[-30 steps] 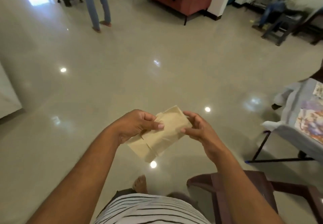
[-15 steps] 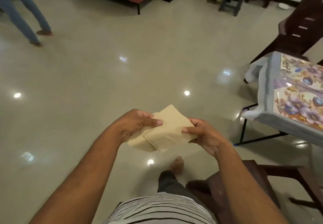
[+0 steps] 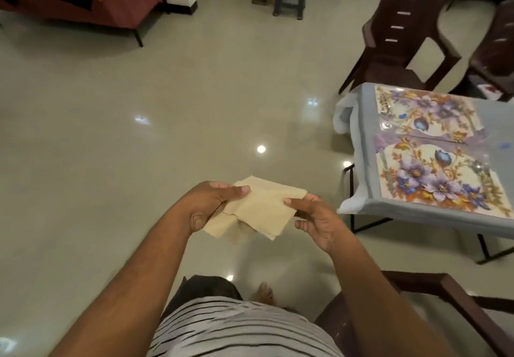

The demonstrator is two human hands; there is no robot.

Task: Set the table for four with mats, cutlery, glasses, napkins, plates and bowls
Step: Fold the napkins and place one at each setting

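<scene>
Both hands hold a small stack of beige paper napkins (image 3: 261,209) in mid-air above the glossy tiled floor (image 3: 111,148), in front of the person's striped shirt (image 3: 239,329). The left hand (image 3: 211,203) is closed on the stack's left side, thumb pressed flat on the top sheet and the other fingers curled underneath. The right hand (image 3: 317,220) pinches the right edge of the top napkin between thumb and forefinger, its remaining fingers loosely bent and clear of the paper. The sheets are fanned slightly out of line, so several corners hang down at the near side. To the right, well apart from the napkins, stands a table (image 3: 361,139) draped in a pale grey cloth, with two floral place mats (image 3: 434,150) lying side by side on it. A dark brown plastic chair (image 3: 403,39) stands at the table's far side, and part of another chair (image 3: 445,295) shows at the lower right, near the right forearm. A bare foot (image 3: 264,291) is visible on the floor below the hands
</scene>
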